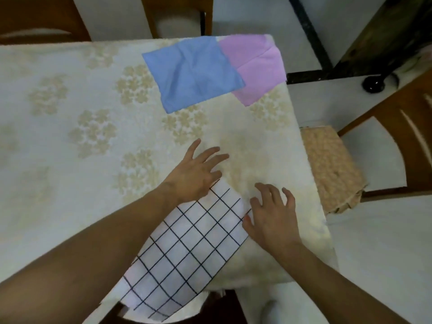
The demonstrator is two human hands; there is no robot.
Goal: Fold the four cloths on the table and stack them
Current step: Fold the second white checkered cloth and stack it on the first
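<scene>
A white cloth with a black grid (187, 249) lies near the table's front edge, its near end hanging over the edge. My left hand (197, 170) rests with spread fingers at the cloth's far corner. My right hand (271, 213) sits at the cloth's right edge, fingers loosely bent, thumb touching the edge. A blue cloth (191, 71) lies flat at the far right of the table. It overlaps a pink cloth (257, 66) whose far corner is folded over at the table's corner. No fourth cloth is in view.
The table (70, 136) wears a cream cloth with a floral pattern. A wooden chair with a beige cushion (332, 167) stands close on the right. More wooden chairs (177, 17) stand beyond the far edge. A dark frame (308, 43) stands on the floor.
</scene>
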